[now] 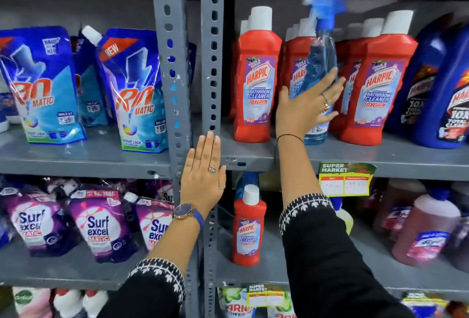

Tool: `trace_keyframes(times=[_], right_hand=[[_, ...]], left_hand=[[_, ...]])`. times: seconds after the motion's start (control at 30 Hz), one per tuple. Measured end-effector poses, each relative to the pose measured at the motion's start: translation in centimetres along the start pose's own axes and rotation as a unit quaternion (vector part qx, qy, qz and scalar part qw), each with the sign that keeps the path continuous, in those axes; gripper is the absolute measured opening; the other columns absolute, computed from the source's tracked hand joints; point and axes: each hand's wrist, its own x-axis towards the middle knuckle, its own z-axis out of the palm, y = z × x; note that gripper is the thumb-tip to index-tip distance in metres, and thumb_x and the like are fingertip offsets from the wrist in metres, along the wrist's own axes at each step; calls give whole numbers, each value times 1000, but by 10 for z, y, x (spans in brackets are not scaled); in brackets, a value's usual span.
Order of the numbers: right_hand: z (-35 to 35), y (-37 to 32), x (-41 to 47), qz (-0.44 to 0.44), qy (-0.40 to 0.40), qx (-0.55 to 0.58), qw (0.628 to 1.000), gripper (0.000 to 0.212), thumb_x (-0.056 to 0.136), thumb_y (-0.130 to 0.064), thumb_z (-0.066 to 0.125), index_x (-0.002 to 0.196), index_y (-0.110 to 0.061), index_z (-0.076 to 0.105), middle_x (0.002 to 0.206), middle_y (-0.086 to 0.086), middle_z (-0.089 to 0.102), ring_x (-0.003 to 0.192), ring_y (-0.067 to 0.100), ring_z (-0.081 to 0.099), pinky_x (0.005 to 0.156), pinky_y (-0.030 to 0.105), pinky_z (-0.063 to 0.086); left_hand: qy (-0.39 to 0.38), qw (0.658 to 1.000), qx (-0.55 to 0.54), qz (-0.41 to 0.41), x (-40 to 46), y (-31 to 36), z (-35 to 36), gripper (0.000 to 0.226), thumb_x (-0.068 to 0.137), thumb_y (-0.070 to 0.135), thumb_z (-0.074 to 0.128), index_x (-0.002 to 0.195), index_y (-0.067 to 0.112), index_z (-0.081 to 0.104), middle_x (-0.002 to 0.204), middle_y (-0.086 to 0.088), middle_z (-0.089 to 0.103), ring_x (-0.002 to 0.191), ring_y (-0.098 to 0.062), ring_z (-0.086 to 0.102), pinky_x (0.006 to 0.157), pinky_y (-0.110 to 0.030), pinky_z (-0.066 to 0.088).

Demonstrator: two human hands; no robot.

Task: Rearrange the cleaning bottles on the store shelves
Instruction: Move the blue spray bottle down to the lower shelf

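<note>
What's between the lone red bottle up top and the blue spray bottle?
In the head view, bare shelf and the right hand, which rests on the blue spray bottle. More red bottles stand behind, right of the lone red bottle.

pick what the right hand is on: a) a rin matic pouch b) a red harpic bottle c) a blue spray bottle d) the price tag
c: the right hand lies against the blue spray bottle, which stands in front of the red Harpic bottles on the upper shelf.
</note>
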Motion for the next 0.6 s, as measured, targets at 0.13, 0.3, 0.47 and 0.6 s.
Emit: trace_keyframes(times=[0.13, 0.3, 0.47, 0.6], right_hand=[[1, 4, 7, 61, 13, 9, 998, 101, 74, -35, 73, 150, -19, 8, 154, 11, 21, 142, 28, 20, 109, 62, 19], [-3, -1, 1, 40, 25, -8, 999, 92, 78, -42, 65, 150, -21, 11, 142, 8, 35, 130, 27, 35, 100, 49, 30], [-6, -9, -10, 9, 2, 10, 1000, 90, 77, -47, 65, 149, -27, 14, 140, 10, 39, 123, 29, 40, 97, 50, 32], [-15, -17, -19, 4, 22, 42, 999, 88, 76, -50, 64, 148, -30, 17, 138, 10, 41, 121, 28, 41, 96, 49, 32]], left_hand=[[-10, 1000, -1, -9, -1, 0, 0, 56, 103, 31, 11, 152, 11, -7, 159, -1, -13, 147, -15, -6, 119, -32, 0], [-8, 1000, 2, -8, -1, 0, 0, 55, 103, 31, 9, 153, 12, -7, 159, -1, -13, 147, -15, -6, 119, -31, -1], [-11, 1000, 1, -10, -1, 1, 0, 56, 103, 31, 10, 153, 11, -6, 159, -1, -13, 147, -15, -5, 119, -31, -1], [-13, 1000, 1, -12, 0, 1, 0, 55, 103, 32, 10, 153, 11, -6, 159, -1, -12, 147, -15, -5, 119, -31, 0]])
